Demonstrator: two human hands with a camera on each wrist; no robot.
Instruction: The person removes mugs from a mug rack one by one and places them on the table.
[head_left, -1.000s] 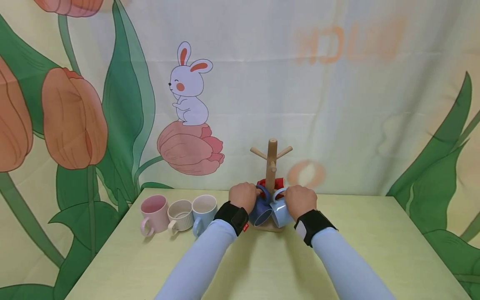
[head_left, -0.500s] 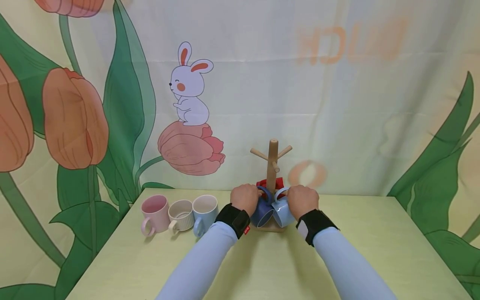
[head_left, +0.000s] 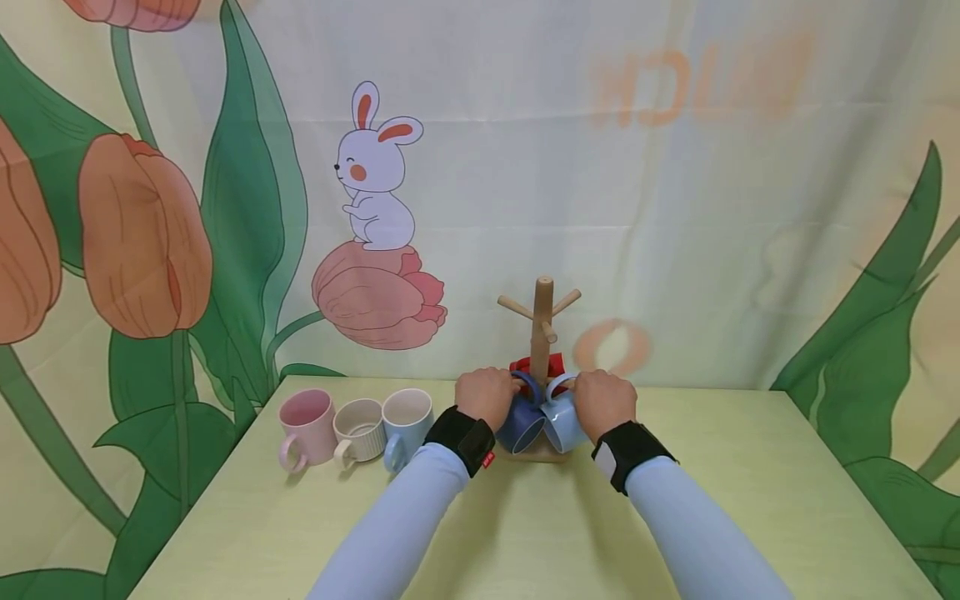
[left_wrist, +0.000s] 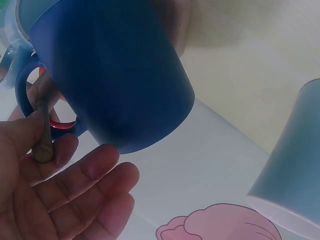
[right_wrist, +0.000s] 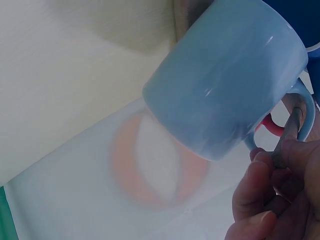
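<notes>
A wooden mug tree [head_left: 542,333] stands at the back of the table. From its lower pegs hang a dark blue mug [head_left: 517,427] on the left and a light blue mug [head_left: 564,423] on the right, both tilted. My left hand [head_left: 486,396] pinches the end of the left peg [left_wrist: 44,145] between thumb and index finger, the other fingers spread below the dark blue mug. On the other side, my right hand [head_left: 604,404] pinches the right peg [right_wrist: 288,137], which passes through the light blue mug's handle. A red mug [head_left: 556,365] shows partly behind the trunk.
Left of the tree, a pink mug [head_left: 309,425], a ribbed cream mug [head_left: 360,430] and a pale blue mug [head_left: 408,421] stand upright in a row on the table [head_left: 712,483]. Behind hangs a printed curtain [head_left: 675,208]. The tree's upper pegs [head_left: 516,307] stick out above the hands.
Both hands stay at the lower pegs and the mugs keep their places. The head view shifts only very slightly.
</notes>
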